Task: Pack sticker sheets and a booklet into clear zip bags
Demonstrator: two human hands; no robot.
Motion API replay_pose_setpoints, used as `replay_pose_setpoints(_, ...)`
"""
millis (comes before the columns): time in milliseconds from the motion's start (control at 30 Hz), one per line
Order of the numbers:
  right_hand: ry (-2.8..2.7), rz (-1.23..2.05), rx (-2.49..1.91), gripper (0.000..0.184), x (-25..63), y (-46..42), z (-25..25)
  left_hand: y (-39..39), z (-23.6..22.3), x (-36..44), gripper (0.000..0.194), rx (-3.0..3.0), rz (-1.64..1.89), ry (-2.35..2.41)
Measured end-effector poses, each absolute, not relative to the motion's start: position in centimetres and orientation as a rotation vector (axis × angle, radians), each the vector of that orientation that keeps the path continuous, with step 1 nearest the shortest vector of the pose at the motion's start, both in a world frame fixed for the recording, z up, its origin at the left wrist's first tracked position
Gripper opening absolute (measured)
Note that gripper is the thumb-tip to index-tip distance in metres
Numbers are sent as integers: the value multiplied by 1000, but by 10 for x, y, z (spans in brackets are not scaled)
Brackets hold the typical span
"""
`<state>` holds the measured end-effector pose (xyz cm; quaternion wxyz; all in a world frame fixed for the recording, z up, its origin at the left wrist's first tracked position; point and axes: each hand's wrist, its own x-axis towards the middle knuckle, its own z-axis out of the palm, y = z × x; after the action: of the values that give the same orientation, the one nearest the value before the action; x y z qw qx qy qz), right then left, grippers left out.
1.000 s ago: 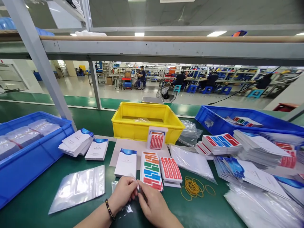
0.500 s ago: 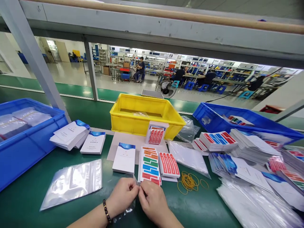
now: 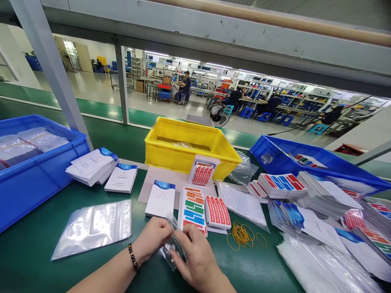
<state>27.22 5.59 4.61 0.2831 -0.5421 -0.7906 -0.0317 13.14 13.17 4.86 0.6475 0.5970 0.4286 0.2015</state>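
A clear plastic bag [image 3: 171,250] hangs between my two hands just above the green tabletop. My left hand [image 3: 154,236], with a beaded bracelet at the wrist, pinches its upper edge. My right hand [image 3: 197,256] curls around the bag's other side, fingers near the upper edge and thumb lower down. Just beyond them stand a stack of white booklets with blue tops [image 3: 161,199], a pile of colourful sticker sheets [image 3: 193,209] and a pile of red label cards [image 3: 217,211]. Flat clear bags [image 3: 94,228] lie to the left.
Yellow rubber bands [image 3: 242,235] lie right of my hands. A yellow bin [image 3: 189,156] stands behind, with blue bins at left [image 3: 45,171] and right [image 3: 308,162]. More booklets [image 3: 317,224] and plastic bags [image 3: 324,264] crowd the right. A metal post [image 3: 51,69] rises at left.
My right hand has opened its grip somewhat and shifted along the bag, thumb now lower. My left hand has moved slightly up and left. The bag now shows more between them.
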Motion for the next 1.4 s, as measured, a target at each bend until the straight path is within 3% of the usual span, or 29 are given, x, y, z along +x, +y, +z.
replay_pose_setpoints(100, -2173, 29, -1462, 23, 275, 57, 44, 134, 55, 125, 28, 1406, 554, 1006)
replay_pose_setpoints(200, -2129, 453, -1426, 23, 287, 58, 48, 131, 66, 118, 11, 1796, 721, 822)
replay_pose_setpoints(300, -2081, 851, -1471, 18, 304, 56, 58, 129, 71, 114, 14, 2215, 504, 566)
replay_pose_setpoints(433, -2071, 1141, -1512, 10, 323, 52, 74, 131, 70, 113, 12, 2278, 192, 763)
replay_pose_setpoints(567, -2051, 928, -1410, 18, 319, 60, 78, 130, 68, 113, 17, 2140, 62, 727)
replay_pose_setpoints(767, -2102, 146, -1458, 20, 275, 98, 57, 121, 59, 116, 16, 2003, -32, 692)
replay_pose_setpoints(867, -2206, -2, -1521, 41, 258, 117, 45, 121, 54, 118, 17, 1963, -4, 716)
replay_pose_setpoints(900, -2222, -25, -1535, 41, 254, 121, 43, 121, 53, 118, 17, 1939, 11, 715)
replay_pose_setpoints(1000, -2212, -57, -1538, 17, 251, 125, 39, 122, 51, 119, 22, 1830, 81, 692)
replay_pose_setpoints(1067, -2181, -73, -1526, 14, 257, 122, 42, 122, 51, 120, 33, 1723, 139, 666)
replay_pose_setpoints(1200, -2038, -87, -1415, 23, 278, 100, 65, 125, 50, 122, 80, 1453, 251, 622)
replay_pose_setpoints(1267, -2040, -23, -1329, 24, 289, 83, 82, 128, 47, 124, 95, 1145, 358, 632)
replay_pose_setpoints(1333, -2130, 122, -1259, 23, 299, 68, 97, 131, 43, 125, 86, 820, 414, 642)
replay_pose_setpoints(1400, -2178, 310, -1225, 18, 310, 60, 103, 131, 40, 126, 60, 655, 428, 657)
